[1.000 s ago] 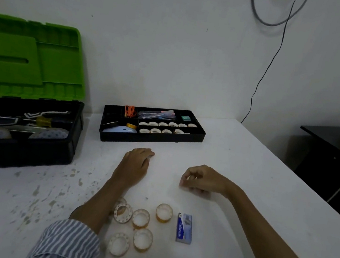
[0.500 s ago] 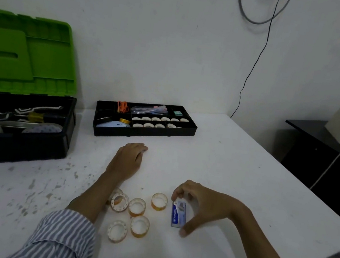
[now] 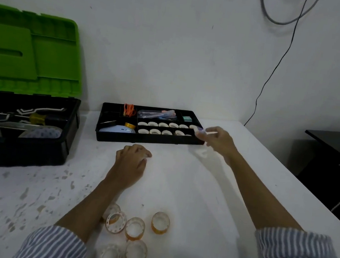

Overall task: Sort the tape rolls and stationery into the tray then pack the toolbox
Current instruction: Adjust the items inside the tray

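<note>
Your right hand (image 3: 217, 140) is stretched forward at the tray's (image 3: 118, 138) right end, arm nearly straight, fingers pinching something small and pale that motion blur smears; it may be the staple box, but I cannot tell. Your left hand (image 3: 132, 165) lies palm down on the table (image 3: 244, 182) just short of the tray, fingers curled loosely, holding nothing. Behind that forearm, near your body, tape rolls (image 3: 136, 228) sit in a loose cluster. More rolls fill two rows of the tray. The toolbox (image 3: 24, 131) stands open at far left, its green lid up.
</note>
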`<state>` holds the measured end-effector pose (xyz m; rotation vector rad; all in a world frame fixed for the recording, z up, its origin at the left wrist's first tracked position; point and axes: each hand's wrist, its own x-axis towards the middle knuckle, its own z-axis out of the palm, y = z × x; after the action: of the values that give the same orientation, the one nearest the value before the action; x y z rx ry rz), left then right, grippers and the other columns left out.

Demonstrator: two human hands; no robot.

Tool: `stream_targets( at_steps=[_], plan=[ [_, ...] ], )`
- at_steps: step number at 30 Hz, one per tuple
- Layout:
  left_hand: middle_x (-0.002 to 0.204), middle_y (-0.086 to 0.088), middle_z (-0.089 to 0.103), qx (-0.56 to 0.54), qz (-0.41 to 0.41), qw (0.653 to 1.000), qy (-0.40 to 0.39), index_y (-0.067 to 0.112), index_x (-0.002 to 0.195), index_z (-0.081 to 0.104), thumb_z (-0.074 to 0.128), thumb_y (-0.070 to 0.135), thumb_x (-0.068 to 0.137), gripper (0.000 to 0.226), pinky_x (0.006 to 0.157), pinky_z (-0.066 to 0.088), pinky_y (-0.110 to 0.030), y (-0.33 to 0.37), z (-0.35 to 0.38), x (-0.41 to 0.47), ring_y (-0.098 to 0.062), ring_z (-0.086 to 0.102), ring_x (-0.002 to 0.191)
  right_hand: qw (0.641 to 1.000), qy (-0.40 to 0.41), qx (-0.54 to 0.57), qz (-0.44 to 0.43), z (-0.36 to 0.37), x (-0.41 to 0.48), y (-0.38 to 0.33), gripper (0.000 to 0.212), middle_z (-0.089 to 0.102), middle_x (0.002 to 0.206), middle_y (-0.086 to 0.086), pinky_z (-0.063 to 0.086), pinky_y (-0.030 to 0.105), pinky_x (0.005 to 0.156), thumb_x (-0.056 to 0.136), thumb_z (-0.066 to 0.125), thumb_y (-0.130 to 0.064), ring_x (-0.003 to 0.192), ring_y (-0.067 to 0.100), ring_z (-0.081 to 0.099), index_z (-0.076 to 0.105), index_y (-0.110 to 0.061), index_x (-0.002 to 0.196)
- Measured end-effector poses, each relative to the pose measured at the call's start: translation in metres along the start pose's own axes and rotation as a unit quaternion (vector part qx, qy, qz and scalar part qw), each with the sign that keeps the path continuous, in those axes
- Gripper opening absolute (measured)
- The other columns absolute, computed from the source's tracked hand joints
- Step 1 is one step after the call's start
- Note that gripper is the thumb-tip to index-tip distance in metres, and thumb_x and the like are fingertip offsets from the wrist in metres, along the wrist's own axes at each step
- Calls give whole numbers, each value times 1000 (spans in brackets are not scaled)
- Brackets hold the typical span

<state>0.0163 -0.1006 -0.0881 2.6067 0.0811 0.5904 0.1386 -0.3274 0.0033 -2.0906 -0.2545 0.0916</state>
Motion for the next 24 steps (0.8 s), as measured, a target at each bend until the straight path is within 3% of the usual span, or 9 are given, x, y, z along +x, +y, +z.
stream_targets(
  at_steps=[3, 7, 12, 18, 21, 24],
  plan=[
    [119, 3, 53, 10, -7, 1000, 7, 23, 101, 61, 41, 13, 91, 25, 91, 22, -28, -2, 4, 6, -15, 42, 112, 998, 68, 2, 15, 13, 45, -10, 48, 59, 112, 5, 42, 25, 79, 77, 70, -48, 98, 18, 55, 54, -14, 108],
    [116, 6, 53, 11, -14, 1000, 4, 26, 99, 58, 31, 22, 86, 30, 88, 20, -24, -8, 8, 8, -11, 42, 108, 994, 94, -53, 19, 33, 97, -16, 36, 60, 107, 1, 38, 37, 100, 76, 67, -51, 111, 20, 54, 57, -20, 91],
    [114, 8, 51, -3, -13, 1000, 7, 27, 98, 56, 29, 25, 83, 31, 86, 20, -24, -7, 7, 7, -9, 40, 106, 983, 111, -138, 44, 56, 134, -14, 34, 62, 113, 3, 29, 39, 97, 74, 68, -53, 124, 26, 40, 56, -24, 87],
    [116, 8, 50, -9, -19, 1000, -2, 27, 100, 56, 28, 27, 84, 33, 89, 21, -24, -7, 7, 8, -10, 40, 109, 963, 123, -236, 33, 64, 152, -3, 36, 64, 109, 4, 29, 42, 93, 72, 71, -53, 121, 30, 36, 65, -25, 94],
    [116, 8, 50, -7, -20, 1000, -3, 28, 100, 56, 28, 27, 84, 33, 89, 21, -24, -6, 6, 8, -9, 40, 109, 951, 112, -289, -14, 62, 153, 5, 42, 62, 104, 6, 29, 43, 91, 78, 60, -61, 118, 33, 36, 72, -23, 91],
    [116, 8, 51, -5, -19, 1000, -1, 28, 100, 56, 29, 27, 84, 32, 88, 19, -22, -7, 7, 8, -9, 40, 109, 958, 120, -258, -23, 59, 151, 12, 56, 59, 111, 14, 27, 43, 94, 89, 43, -60, 120, 34, 34, 69, -11, 94]
  ],
)
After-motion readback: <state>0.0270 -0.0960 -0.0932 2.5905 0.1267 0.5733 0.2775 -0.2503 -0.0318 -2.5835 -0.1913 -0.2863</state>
